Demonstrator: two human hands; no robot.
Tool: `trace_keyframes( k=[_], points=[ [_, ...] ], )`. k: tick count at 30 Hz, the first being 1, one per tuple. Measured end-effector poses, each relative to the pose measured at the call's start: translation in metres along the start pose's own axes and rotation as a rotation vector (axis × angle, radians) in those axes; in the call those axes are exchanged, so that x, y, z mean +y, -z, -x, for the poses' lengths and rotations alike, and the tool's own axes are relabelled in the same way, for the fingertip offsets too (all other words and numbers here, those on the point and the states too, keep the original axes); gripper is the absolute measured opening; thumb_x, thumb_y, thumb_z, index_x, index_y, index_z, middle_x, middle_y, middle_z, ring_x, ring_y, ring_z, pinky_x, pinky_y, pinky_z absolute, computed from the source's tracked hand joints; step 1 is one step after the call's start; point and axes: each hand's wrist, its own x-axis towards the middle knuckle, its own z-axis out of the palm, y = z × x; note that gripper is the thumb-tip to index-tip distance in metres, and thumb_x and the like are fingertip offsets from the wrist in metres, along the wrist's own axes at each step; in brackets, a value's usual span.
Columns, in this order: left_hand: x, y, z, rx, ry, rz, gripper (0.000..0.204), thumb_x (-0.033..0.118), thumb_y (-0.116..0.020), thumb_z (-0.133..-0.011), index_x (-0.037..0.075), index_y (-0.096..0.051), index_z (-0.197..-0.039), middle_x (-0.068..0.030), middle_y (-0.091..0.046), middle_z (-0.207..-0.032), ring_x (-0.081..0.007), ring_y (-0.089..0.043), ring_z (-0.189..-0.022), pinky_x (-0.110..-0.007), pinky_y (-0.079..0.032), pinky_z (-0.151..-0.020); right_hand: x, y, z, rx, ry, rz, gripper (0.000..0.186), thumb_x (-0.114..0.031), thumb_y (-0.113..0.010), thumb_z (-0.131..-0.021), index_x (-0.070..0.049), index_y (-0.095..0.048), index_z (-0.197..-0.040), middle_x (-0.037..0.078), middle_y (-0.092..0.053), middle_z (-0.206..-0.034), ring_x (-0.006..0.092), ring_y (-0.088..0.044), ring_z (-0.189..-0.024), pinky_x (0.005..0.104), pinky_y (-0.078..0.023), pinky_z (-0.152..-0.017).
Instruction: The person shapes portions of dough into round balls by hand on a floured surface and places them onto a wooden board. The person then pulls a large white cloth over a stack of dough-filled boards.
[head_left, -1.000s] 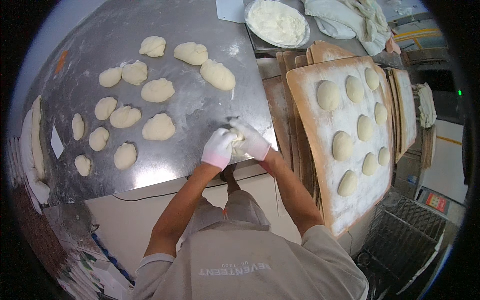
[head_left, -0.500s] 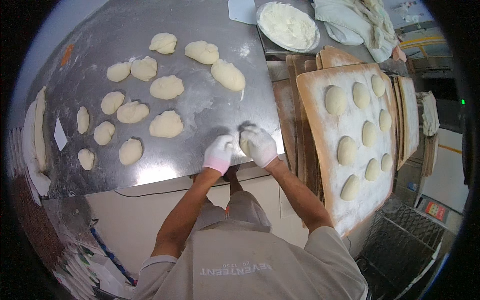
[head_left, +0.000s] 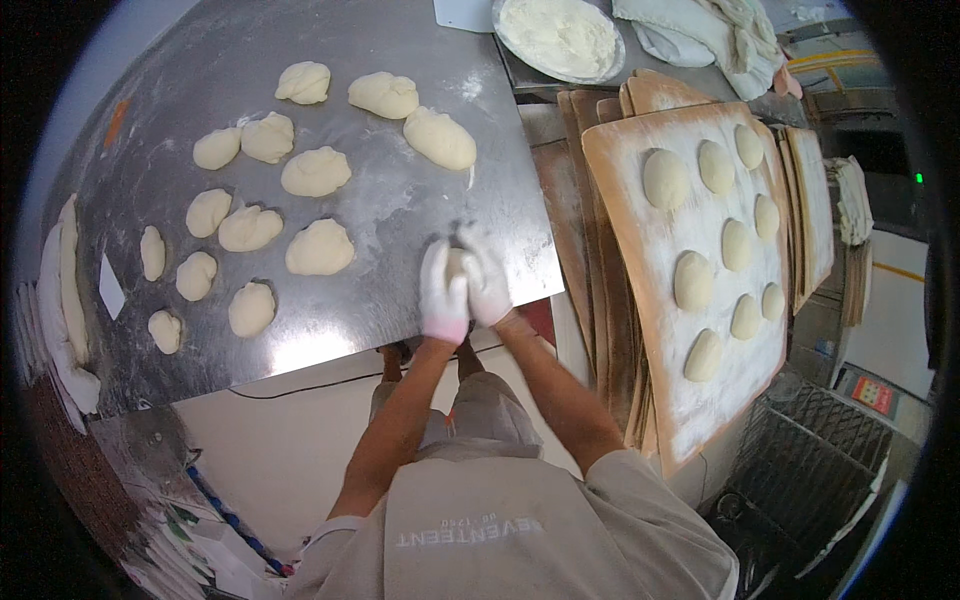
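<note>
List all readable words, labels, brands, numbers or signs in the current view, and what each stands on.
Greyish-beige cloth short-sleeved shirt: a larger and a smaller line of pale print; wording not copied here.
Red rectangular panel at right: pale marks, too small and blurred to read.

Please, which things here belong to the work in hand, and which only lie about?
Probably in the work:
left hand, right hand, dough piece between them (mostly hidden);
dough lumps on metal table;
floured board, dough rounds.

Seemingly lying about:
crumpled cloth;
orange strip.
</note>
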Motion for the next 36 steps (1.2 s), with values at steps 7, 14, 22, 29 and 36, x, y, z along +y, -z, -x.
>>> trace_keyframes(
  k=[7,14,22,29,36],
  points=[
    [-0.031,0.028,-0.019,0.115,0.143,0.281,0.039,0.016,-0.039,-0.098,-0.004,-0.05,-0.129,-0.0147,-0.053,-0.132,-0.0254,-0.047,-0.125,-0.035,-0.032,-0.109,-0.011,0.015,0.005,0.182,-0.01,-0.223,0.04,-0.017,-0.042,-0.097,0.008,-0.049,-0.129,0.021,-0.051,-0.133,0.0305,-0.047,-0.125,0.0365,-0.033,-0.108],
    [0.03,-0.038,-0.024,-0.126,0.201,0.377,0.042,0.02,-0.038,-0.098,-0.007,-0.046,-0.13,-0.0196,-0.05,-0.132,-0.0289,-0.046,-0.127,-0.038,-0.032,-0.109,0.01,0.0,0.001,0.029,-0.046,-0.148,0.037,-0.028,-0.044,-0.098,0.001,-0.058,-0.116,0.016,-0.062,-0.114,0.0274,-0.056,-0.112,0.0363,-0.042,-0.099],
    [0.18,-0.029,-0.007,-0.403,-0.024,0.183,0.049,0.022,-0.031,-0.1,-0.013,-0.039,-0.133,-0.0247,-0.044,-0.137,-0.0321,-0.044,-0.128,-0.041,-0.034,-0.11,-0.043,0.141,0.066,-0.229,-0.561,-1.751,0.035,-0.017,-0.06,-0.092,0.001,-0.051,-0.122,0.017,-0.062,-0.118,0.0232,-0.064,-0.102,0.0381,-0.054,-0.088],
    [0.164,-0.034,-0.034,-0.396,0.108,0.085,0.047,0.023,-0.035,-0.099,-0.012,-0.044,-0.13,-0.0213,-0.056,-0.119,-0.0286,-0.056,-0.111,-0.039,-0.042,-0.102,0.004,0.411,0.127,0.685,-0.217,-1.686,0.054,-0.044,-0.035,-0.098,-0.002,-0.048,-0.13,0.016,-0.055,-0.128,0.0282,-0.058,-0.11,0.0417,-0.046,-0.098],
    [0.141,-0.05,0.003,-0.438,0.349,0.098,0.045,0.022,-0.037,-0.098,-0.009,-0.047,-0.129,-0.0162,-0.061,-0.107,-0.0236,-0.058,-0.103,-0.037,-0.043,-0.099,0.062,0.67,0.117,1.309,0.133,-0.565,0.034,-0.028,-0.053,-0.094,0.001,-0.062,-0.109,0.008,-0.065,-0.101,0.0197,-0.063,-0.093,0.0319,-0.05,-0.082]
  ],
)
